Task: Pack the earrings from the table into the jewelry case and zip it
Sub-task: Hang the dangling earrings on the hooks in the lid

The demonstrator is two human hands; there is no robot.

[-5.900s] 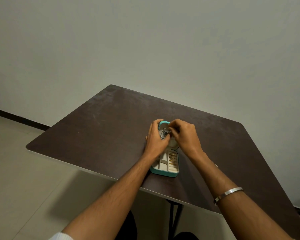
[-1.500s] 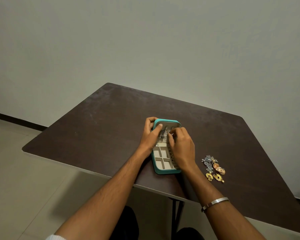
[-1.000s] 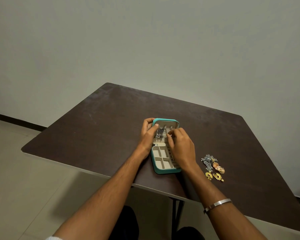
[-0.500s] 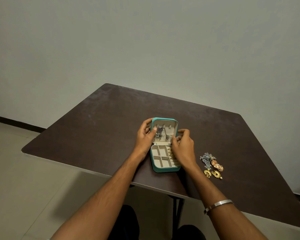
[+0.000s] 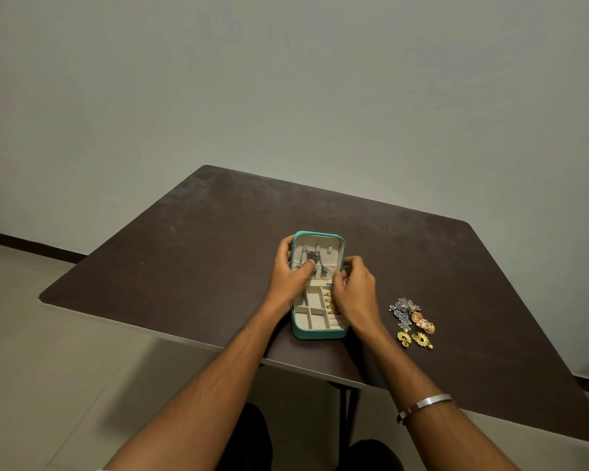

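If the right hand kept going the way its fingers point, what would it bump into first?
Probably the case's open lid. The right hand points up and left, fingertips already about at the lid's right edge, though depth is hard to judge.

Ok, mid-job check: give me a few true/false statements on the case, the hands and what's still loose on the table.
1. The jewelry case lies open on the table. True.
2. The loose earrings lie to the left of the case. False: they lie to its right.
3. The left hand has its thumb on the silver jewelry in the lid. True.
4. The case's zip is already done up. False: the lid is up and the compartments show.
5. The right hand rests on the loose earrings. False: it is at the case's right edge.
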